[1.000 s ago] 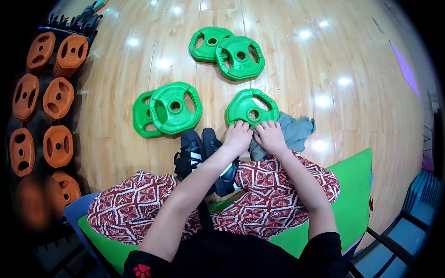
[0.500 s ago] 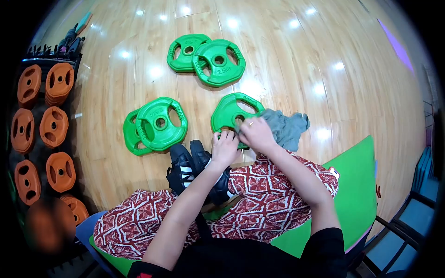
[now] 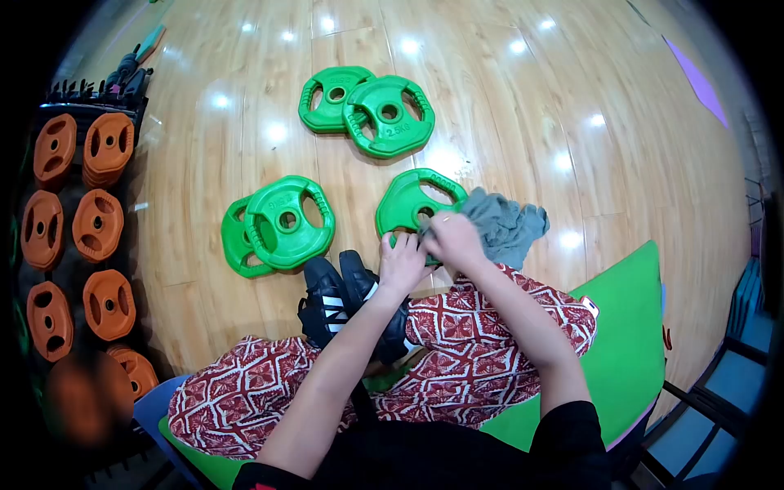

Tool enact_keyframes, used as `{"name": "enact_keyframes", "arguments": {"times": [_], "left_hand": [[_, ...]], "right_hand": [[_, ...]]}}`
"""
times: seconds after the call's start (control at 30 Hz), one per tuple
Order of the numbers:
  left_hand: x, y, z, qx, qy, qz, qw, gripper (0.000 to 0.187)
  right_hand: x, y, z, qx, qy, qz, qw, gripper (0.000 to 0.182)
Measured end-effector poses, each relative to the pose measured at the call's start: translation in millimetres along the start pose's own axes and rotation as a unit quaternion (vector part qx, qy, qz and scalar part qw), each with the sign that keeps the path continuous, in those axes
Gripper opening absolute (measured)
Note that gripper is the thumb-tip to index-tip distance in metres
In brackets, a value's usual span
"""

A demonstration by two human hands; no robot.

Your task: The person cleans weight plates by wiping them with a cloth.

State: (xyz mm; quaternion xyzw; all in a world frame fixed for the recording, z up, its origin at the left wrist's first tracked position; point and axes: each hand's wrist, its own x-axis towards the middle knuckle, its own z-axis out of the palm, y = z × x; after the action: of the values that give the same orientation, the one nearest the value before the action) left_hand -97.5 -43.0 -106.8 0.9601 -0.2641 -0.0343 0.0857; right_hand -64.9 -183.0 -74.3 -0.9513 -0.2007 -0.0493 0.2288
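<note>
A green weight plate (image 3: 398, 206) lies on the floor in front of my crossed legs. My left hand (image 3: 403, 263) is closed round its near rim. Over the right side of the same plate, my right hand (image 3: 455, 242) is bunched in a fist on a grey cloth (image 3: 508, 225), which spreads out to the right onto the floor. Part of the plate is hidden beneath the cloth and both hands. Some of the cloth is tucked out of sight under my right fingers, close to the plate's centre hole.
Two overlapping green plates (image 3: 394, 135) lie farther off, and two more green plates (image 3: 282, 233) to the left. Black shoes (image 3: 327, 298) sit by my left forearm. A rack of orange plates (image 3: 108, 304) stands at left; a green mat (image 3: 625, 327) is under me.
The whole view has shifted slightly, so the plates appear a little lower and farther right. Both hands keep nearly the same grip, and the cloth's folds differ slightly.
</note>
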Motion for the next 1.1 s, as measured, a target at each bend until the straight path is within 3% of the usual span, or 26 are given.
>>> {"name": "enact_keyframes", "arguments": {"times": [0.03,0.1,0.13,0.17,0.23,0.3,0.37,0.43,0.47,0.5,0.57,0.63,0.67,0.7,0.8,0.93,1.0,1.1], "left_hand": [[-0.8,0.8,2.9,0.001,0.0,0.0,1.0,0.041],[-2.5,-0.4,4.9,-0.003,0.017,0.003,1.0,0.041],[-2.7,-0.5,1.4,-0.008,0.022,0.008,1.0,0.04],[-4.0,-2.0,0.1,-0.007,0.023,0.008,1.0,0.04],[-2.6,-0.6,1.6,-0.019,0.003,0.007,1.0,0.04],[-0.9,-1.1,5.6,-0.032,0.018,0.011,0.999,0.04],[-1.9,-2.0,7.3,-0.021,0.013,0.028,0.999,0.04],[-3.1,-1.2,6.0,-0.005,0.02,0.032,0.999,0.04],[-3.8,-1.7,6.1,-0.017,0.016,0.035,0.999,0.04],[-2.6,-2.9,5.5,-0.027,0.015,0.039,0.999,0.04],[-1.6,-2.9,0.2,-0.038,0.014,0.037,0.999,0.038],[-3.3,-2.1,0.6,-0.039,0.013,0.04,0.998,0.037],[-4.1,-1.4,-0.1,-0.04,0.019,0.04,0.998,0.037],[-4.2,-1.6,0.0,-0.038,0.021,0.042,0.998,0.035],[-5.3,-2.1,2.5,-0.037,0.026,0.05,0.998,0.032],[-6.5,-5.0,8.4,-0.051,0.014,0.064,0.997,0.03],[-6.1,-3.3,7.4,-0.068,0.018,0.06,0.996,0.028],[-5.2,-2.7,3.1,-0.086,0.048,0.042,0.994,0.024]], "right_hand": [[-3.1,3.3,12.3,-0.002,-0.025,-0.08,0.996,0.018],[-5.4,24.5,16.1,-0.022,-0.08,-0.1,0.992,0.018],[-0.8,32.7,15.3,-0.045,-0.024,-0.106,0.993,0.017],[1.7,41.3,13.9,-0.066,-0.019,-0.026,0.997,0.015],[13.9,42.9,9.9,-0.091,0.085,0.215,0.969,0.014],[20.9,31.7,1.7,-0.042,0.083,0.269,0.959,0.016],[20.8,1.8,-7.7,-0.065,0.008,0.161,0.985,0.014],[1.5,-3.4,-0.5,-0.076,-0.078,-0.084,0.991,0.014],[-11.1,11.3,12.9,-0.071,-0.06,-0.146,0.985,0.015],[-8.7,26.9,6.5,-0.04,-0.099,-0.144,0.984,0.014],[0.7,50.9,-2.5,-0.12,-0.14,0.03,0.982,0.013],[3.7,70.8,4.8,-0.127,0.02,0.307,0.943,0.012],[-4.1,80.1,5.3,-0.155,0.122,0.219,0.955,0.014],[-5.6,80.1,4.1,-0.162,0.128,0.215,0.954,0.014],[-15.3,62.9,5.2,-0.13,0.09,0.162,0.974,0.016],[-23.1,50.4,7.1,-0.12,0.095,0.175,0.973,0.019],[-20.5,49.1,-5.7,-0.057,0.002,0.225,0.973,0.017],[-11.5,39.2,-26.6,0.011,-0.031,0.218,0.975,0.019]]}}
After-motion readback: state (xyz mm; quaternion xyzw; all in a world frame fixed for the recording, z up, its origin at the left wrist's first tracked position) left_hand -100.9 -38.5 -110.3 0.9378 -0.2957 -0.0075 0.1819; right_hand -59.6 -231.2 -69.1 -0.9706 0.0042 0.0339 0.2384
